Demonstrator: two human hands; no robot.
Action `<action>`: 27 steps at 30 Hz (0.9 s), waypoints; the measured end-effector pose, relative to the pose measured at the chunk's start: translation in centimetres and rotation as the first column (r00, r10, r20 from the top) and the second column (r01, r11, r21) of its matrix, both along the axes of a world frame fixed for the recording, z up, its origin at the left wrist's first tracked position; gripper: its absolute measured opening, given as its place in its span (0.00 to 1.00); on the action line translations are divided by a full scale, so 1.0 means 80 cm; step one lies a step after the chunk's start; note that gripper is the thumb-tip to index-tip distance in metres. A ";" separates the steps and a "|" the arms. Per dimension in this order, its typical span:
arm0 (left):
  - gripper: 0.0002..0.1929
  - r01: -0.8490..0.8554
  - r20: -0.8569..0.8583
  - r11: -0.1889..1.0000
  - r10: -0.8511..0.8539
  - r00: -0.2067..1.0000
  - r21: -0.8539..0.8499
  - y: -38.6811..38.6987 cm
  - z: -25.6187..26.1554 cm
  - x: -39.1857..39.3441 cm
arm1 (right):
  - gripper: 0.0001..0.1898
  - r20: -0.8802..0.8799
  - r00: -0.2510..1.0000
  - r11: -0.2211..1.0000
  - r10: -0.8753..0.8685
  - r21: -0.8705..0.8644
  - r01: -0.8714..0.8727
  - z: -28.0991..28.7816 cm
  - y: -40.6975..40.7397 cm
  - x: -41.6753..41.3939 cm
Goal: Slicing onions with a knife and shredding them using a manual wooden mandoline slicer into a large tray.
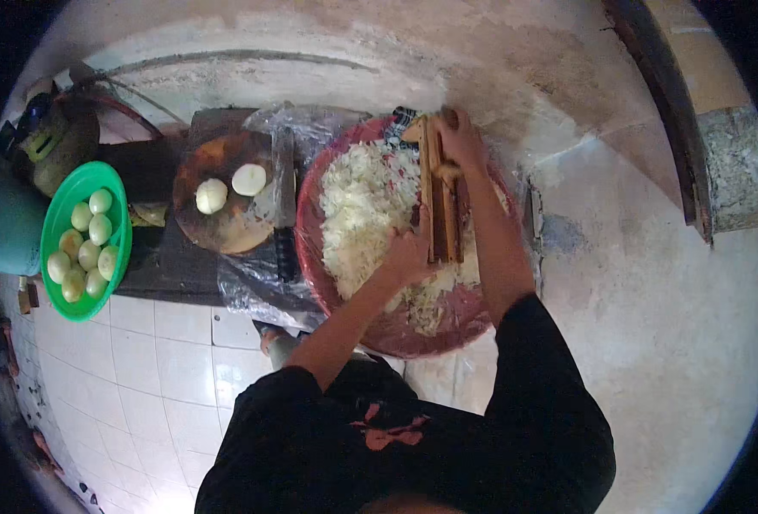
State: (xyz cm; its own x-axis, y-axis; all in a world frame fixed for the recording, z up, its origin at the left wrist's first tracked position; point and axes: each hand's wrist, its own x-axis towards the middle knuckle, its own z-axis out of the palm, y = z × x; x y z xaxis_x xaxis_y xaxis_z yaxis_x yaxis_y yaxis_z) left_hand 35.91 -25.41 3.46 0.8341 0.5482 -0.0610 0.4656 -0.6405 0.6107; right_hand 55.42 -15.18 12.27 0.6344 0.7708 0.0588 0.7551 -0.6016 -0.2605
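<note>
A wooden slicer board (438, 212) lies lengthwise over a wide red basin (379, 344) holding a heap of pale shredded vegetable (353, 218). My left hand (409, 254) grips the board's near left edge. At the board's far end, my right hand (461, 142) is closed around a brownish piece that its fingers partly hide; what it is cannot be told. A checked cloth (401, 125) is tucked at the basin's far rim, beside the board's top. Shreds also lie under and to the right of the board.
Left of the basin, a cleaver (283, 180) lies on clear plastic beside a round wooden chopping board (224, 238) bearing two pale peeled pieces (211, 196) (249, 180). Farther left are a green basket (83, 308) of peeled round vegetables (89, 255), a teal bucket (6, 225) and a gas cylinder (64, 151).
</note>
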 end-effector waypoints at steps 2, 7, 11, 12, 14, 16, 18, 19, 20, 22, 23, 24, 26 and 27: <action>0.65 -0.002 -0.001 0.998 0.002 1.000 -0.060 0.001 0.008 0.002 | 0.36 -0.030 0.997 0.977 0.077 0.201 -0.069 -0.028 0.007 0.026; 0.66 -0.012 -0.055 0.997 0.008 0.998 -0.081 0.012 -0.003 -0.023 | 0.39 -0.101 0.991 0.996 0.087 0.037 -0.084 -0.010 -0.144 -0.100; 0.66 -0.028 -0.008 0.997 0.029 1.000 0.068 0.002 -0.016 -0.007 | 0.37 -0.036 0.998 0.999 -0.042 -0.023 0.041 0.016 -0.076 -0.080; 0.66 -0.014 0.005 0.997 0.014 1.000 0.071 0.003 -0.007 0.002 | 0.37 -0.026 0.999 0.999 -0.040 -0.031 0.039 0.029 -0.036 -0.051; 0.65 0.046 -0.057 0.992 -0.053 0.997 -0.115 0.006 0.007 0.002 | 0.36 -0.027 0.999 0.998 -0.034 -0.051 0.032 0.011 -0.022 -0.017; 0.65 0.020 -0.051 0.998 -0.023 0.998 -0.052 0.001 0.003 -0.004 | 0.37 0.248 0.947 0.961 0.204 0.132 -0.241 -0.023 -0.034 -0.008; 0.65 -0.039 -0.061 0.999 0.040 0.997 0.022 0.016 -0.017 -0.022 | 0.38 0.000 0.995 0.986 0.097 0.139 -0.096 -0.030 -0.095 -0.072; 0.65 -0.044 0.000 0.999 0.044 0.999 -0.022 0.020 -0.024 -0.028 | 0.37 -0.096 0.993 0.996 0.067 0.064 -0.061 -0.012 -0.130 -0.108; 0.65 -0.035 0.066 0.997 0.040 0.997 -0.070 0.015 -0.024 -0.029 | 0.37 -0.183 0.983 1.000 0.018 -0.020 -0.022 0.005 -0.156 -0.126; 0.64 -0.023 0.007 0.998 0.024 1.000 -0.050 0.012 -0.013 -0.021 | 0.37 -0.158 0.987 0.998 0.015 -0.056 -0.024 0.012 -0.136 -0.115; 0.64 -0.012 -0.054 0.999 0.010 0.999 -0.038 0.009 -0.008 -0.020 | 0.37 -0.136 0.991 0.995 0.012 -0.100 -0.025 0.015 -0.119 -0.107; 0.64 0.006 -0.036 1.000 -0.007 0.999 -0.027 0.009 0.004 -0.010 | 0.37 -0.029 0.999 0.999 0.014 -0.039 -0.015 0.010 -0.084 -0.068; 0.64 0.095 -0.090 0.983 -0.110 0.990 -0.158 0.001 0.027 0.008 | 0.37 0.063 0.998 0.999 0.003 0.036 -0.006 0.000 -0.002 0.026; 0.64 0.079 -0.102 0.984 -0.096 0.990 -0.159 0.002 0.018 0.002 | 0.37 0.023 1.000 0.999 0.021 0.047 -0.022 0.002 0.029 0.022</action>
